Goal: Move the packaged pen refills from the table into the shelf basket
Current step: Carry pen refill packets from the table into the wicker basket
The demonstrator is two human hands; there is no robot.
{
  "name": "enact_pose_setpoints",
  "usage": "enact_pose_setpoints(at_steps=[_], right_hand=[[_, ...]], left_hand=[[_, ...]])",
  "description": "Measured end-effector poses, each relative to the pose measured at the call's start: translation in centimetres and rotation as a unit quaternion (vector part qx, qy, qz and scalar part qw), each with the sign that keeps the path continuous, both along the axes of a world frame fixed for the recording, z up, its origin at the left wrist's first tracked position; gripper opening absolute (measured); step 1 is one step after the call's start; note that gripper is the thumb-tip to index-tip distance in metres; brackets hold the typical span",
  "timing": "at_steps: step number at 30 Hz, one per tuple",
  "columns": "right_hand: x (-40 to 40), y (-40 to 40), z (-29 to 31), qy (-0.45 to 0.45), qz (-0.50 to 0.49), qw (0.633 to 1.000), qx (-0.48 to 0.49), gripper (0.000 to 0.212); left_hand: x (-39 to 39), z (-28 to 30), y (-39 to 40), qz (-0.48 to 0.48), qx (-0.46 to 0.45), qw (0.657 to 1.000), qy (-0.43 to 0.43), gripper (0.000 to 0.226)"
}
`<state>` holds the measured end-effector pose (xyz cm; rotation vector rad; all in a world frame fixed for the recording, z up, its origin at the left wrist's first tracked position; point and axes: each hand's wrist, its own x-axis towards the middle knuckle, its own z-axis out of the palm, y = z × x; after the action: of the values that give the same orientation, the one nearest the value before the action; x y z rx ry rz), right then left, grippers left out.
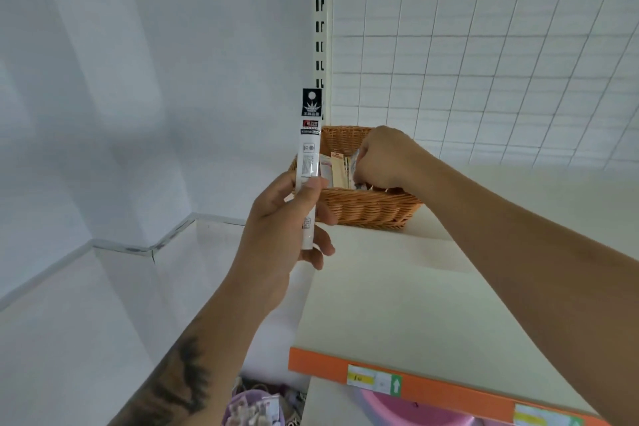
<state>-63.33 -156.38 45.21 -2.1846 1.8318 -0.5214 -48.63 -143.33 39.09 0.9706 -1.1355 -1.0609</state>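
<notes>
Your left hand (281, 218) pinches an upright refill pack (308, 162); your right hand (383, 157) is curled around packets inside the wicker basket (370, 207).

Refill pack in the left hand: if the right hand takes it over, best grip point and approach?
Grip the bare upper-middle of the refill pack, above the left hand and below the black header. Come in from the right, the basket side. The pack stands near upright, long and thin, its lower part wrapped by fingers. Pinch across its narrow width. The right hand is in the basket, so this is a judgement.
</notes>
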Motion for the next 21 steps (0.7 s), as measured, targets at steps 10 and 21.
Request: enact_pose_setpoints(at_steps=[10, 21], right_hand=[[-0.6, 0.9, 0.2, 0.072, 0.020, 0.994, -0.077, 0.017], [-1.3, 11.6, -4.1, -0.218, 0.198, 0.899, -0.324, 0.003]], left_hand=[[-0.7, 0.0, 0.1, 0.036, 0.037, 0.998, 0.026, 0.052], [-1.5, -0.3, 0.5, -0.011, -0.009, 0.991, 0.133, 0.022]])
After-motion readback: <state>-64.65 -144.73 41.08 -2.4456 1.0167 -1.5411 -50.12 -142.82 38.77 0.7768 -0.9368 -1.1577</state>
